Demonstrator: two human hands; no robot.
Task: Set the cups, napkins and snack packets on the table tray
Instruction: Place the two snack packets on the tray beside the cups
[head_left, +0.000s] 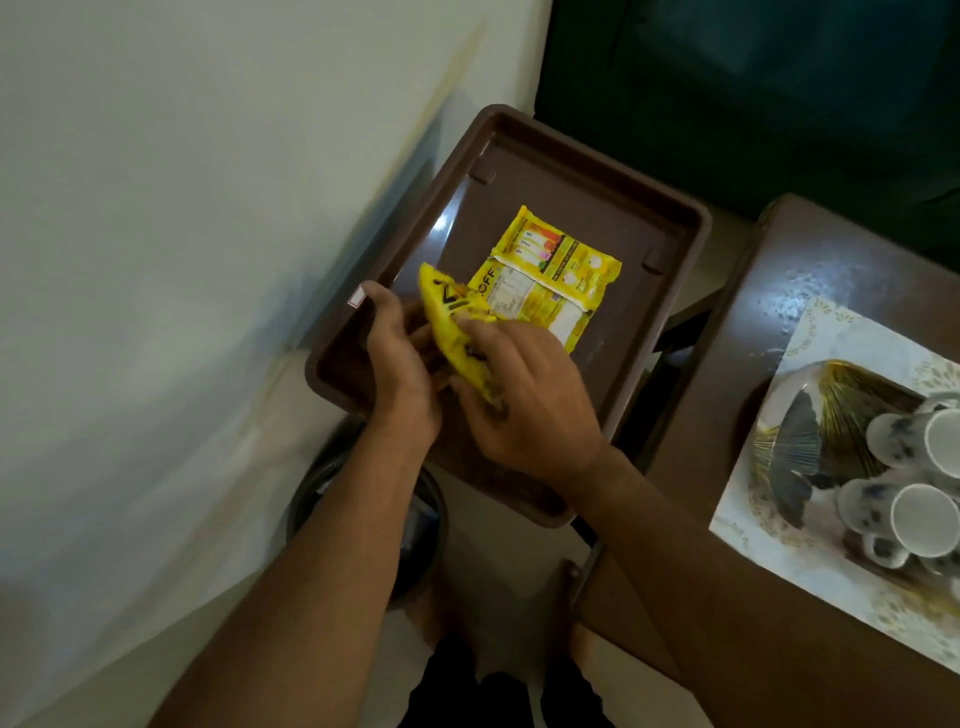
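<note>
A brown plastic tray (670, 234) lies in the middle of the view. One yellow snack packet (550, 270) rests flat inside it, back side up. A second yellow packet (452, 327) is tilted on edge just above the tray's near-left part, held between my left hand (400, 364) and my right hand (524, 400). Both hands grip that packet. Several white paper cups (919, 514) lie on their sides on the table at the far right, on a patterned white napkin (810, 561).
A dark brown table (727, 415) stands to the right of the tray, with a gold-and-grey fan-shaped dish (836, 431) on it. A pale wall fills the left. A dark round bin (410, 551) sits on the floor under my arms. A dark green surface lies behind.
</note>
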